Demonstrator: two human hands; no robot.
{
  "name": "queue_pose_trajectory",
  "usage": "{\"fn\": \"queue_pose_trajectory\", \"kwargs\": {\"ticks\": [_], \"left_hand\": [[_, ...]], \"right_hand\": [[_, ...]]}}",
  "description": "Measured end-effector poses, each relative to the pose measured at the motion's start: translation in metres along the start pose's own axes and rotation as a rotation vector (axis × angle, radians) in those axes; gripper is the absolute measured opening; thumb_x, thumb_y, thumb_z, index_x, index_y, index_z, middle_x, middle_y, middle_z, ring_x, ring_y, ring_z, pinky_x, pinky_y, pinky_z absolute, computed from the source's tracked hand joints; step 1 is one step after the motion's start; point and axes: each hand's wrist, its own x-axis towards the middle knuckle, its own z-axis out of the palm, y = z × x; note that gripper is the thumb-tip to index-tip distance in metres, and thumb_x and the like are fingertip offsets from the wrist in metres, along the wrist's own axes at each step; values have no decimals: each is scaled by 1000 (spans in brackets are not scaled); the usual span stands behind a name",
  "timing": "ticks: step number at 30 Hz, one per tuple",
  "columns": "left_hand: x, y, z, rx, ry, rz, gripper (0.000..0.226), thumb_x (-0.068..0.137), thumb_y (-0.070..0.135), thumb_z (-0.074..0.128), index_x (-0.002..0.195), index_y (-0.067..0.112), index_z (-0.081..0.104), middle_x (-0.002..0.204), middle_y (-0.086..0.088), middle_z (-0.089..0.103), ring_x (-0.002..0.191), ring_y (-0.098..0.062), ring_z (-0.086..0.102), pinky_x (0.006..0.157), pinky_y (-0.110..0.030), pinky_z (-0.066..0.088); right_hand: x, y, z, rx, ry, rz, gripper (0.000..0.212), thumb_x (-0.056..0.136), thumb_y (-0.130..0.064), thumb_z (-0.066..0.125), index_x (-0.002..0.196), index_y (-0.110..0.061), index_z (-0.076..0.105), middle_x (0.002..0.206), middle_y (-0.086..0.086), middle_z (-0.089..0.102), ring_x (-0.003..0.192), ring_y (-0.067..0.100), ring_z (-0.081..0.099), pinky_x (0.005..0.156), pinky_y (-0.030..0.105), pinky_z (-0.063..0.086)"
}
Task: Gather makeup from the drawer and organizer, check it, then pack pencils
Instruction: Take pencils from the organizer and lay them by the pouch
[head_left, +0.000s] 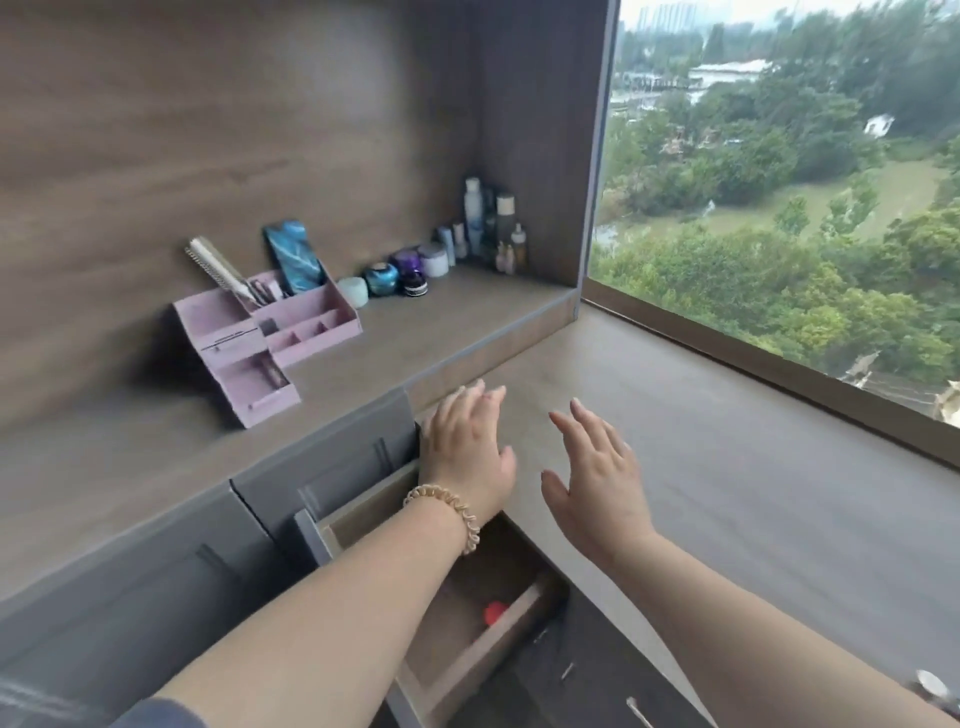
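**Inspector:** Start with the largest item.

**Assistant:** The wood-grain table (701, 441) is running along under the window (779, 182), stepping up at the left into a recessed shelf (405, 332) with a panelled back.

**Inspector:** The drawer?

**Assistant:** The drawer (467, 613) is standing open below the table edge, under the left forearm. A red-capped item (494, 613) is lying inside; the rest of its contents I cannot make out.

**Inspector:** The organizer?

**Assistant:** The pink organizer (270, 332) is sitting on the shelf, well left of the hands. A hairbrush (221, 270) is leaning out of its back compartment, and a blue patterned phone (295, 257) is propping upright beside it. A row of jars and bottles (457, 249) is standing further right, into the corner.

**Inspector:** Hands and grip?

**Assistant:** The left hand (467, 452), with a coiled band (447, 512) at the wrist, is hovering over the drawer's far end, fingers spread, grip wide and holding nothing. The right hand (597, 478) is hanging just beside it above the table, palm turned inward, grip likewise wide and empty.
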Motion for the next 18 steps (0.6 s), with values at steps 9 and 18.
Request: {"fn": "queue_pose_trajectory", "kwargs": {"ticks": [9, 18], "left_hand": [[48, -184, -66, 168, 33, -130, 69, 88, 28, 51, 147, 30, 16, 159, 5, 10, 147, -15, 4, 117, -43, 8], [103, -292, -86, 247, 89, -323, 69, 84, 26, 53, 146, 26, 22, 158, 4, 16, 146, -15, 10, 115, -41, 15]], "right_hand": [[103, -148, 90, -30, -39, -175, 66, 86, -28, 54, 145, -30, 25, 159, -1, 14, 145, 20, 13, 115, 33, 12], [181, -208, 153, -45, -144, -315, 63, 88, -29, 52, 145, -29, 26, 159, 0, 13, 146, 20, 12, 116, 36, 11]]}}
